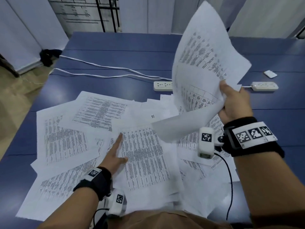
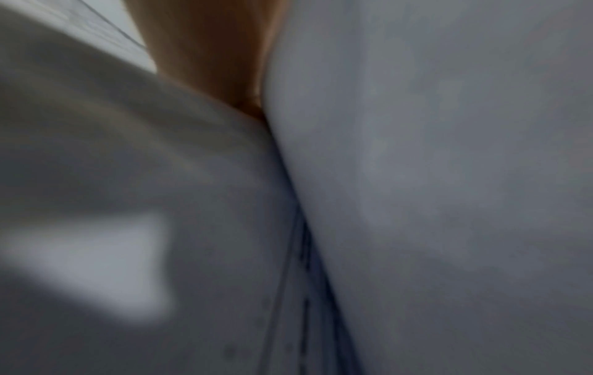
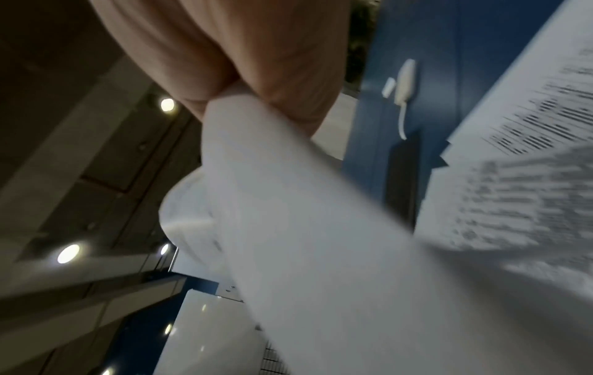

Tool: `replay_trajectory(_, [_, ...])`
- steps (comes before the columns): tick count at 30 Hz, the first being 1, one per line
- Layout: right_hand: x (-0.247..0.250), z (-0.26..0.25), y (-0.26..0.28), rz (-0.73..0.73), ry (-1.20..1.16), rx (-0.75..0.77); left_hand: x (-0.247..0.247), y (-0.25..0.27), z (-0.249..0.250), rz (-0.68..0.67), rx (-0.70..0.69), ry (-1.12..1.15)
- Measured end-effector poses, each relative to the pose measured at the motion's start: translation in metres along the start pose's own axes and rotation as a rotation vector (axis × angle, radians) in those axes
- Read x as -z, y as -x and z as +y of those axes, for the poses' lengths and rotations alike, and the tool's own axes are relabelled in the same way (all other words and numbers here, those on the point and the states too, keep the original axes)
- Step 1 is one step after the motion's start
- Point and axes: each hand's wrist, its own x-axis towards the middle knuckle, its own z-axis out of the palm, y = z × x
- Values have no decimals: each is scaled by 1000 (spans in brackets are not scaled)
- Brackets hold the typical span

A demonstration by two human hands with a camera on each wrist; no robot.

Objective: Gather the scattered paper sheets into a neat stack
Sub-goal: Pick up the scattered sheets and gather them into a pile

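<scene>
Printed white paper sheets [image 1: 142, 154] lie scattered and overlapping on the blue table [image 1: 115, 52], nearer the person than the white power strip [image 1: 162, 86]. The right hand [image 1: 236, 103] grips a fanned bunch of printed sheets [image 1: 204, 58] raised above that strip, while the left hand [image 1: 115, 156] rests flat, fingers straight, on the scattered sheets.

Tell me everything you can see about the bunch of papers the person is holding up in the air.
The raised sheets are several white pages printed with dense black text and tables, thin and floppy. The right hand grips them near their lower corner, thumb on the printed face, above the blue table. They fan upward unevenly, edges not aligned, and one sheet curls down and forward below the hand. The right wrist view shows the fingers curled round the blurred paper. They hang over the scattered sheets still lying on the table.
</scene>
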Motion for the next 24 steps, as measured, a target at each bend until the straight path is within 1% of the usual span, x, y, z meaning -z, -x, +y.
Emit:
replay_trajectory(2, [2, 1, 5, -26, -92, 14, 4, -1, -4, -12, 4, -38])
replay_trajectory(5, [5, -9, 7, -123, -187, 72, 6, -3, -8, 1, 29, -55])
replay_trajectory(7, [5, -15, 5, -191, -192, 88, 5, -4, -6, 22, 41, -43])
replay_trajectory(9, [4, -16, 2, -191, -158, 73, 4, -4, -4, 25, 47, -51])
replay_trajectory(11, [6, -8, -3, -132, -63, 34, 2, -3, -1, 32, 50, -35])
replay_trajectory(15, [14, 36, -13, -90, 132, -109, -3, -5, 6, 85, 120, 213])
replay_trajectory(17, [22, 71, -18, -93, 265, -174, -3, -7, 10, 68, 137, 187])
replay_trajectory(20, [30, 115, -23, -157, 560, -246, -2, -13, 15, 40, 149, 254])
replay_trajectory(22, [27, 131, -22, -223, 698, -278, 4, -17, 10, 10, 169, 325])
replay_trajectory(23, [25, 137, -22, -258, 744, -284, 4, -15, 10, 10, 172, 318])
replay_trajectory(24, [22, 141, -19, -291, 792, -301, 4, -13, 8, 3, 150, 263])
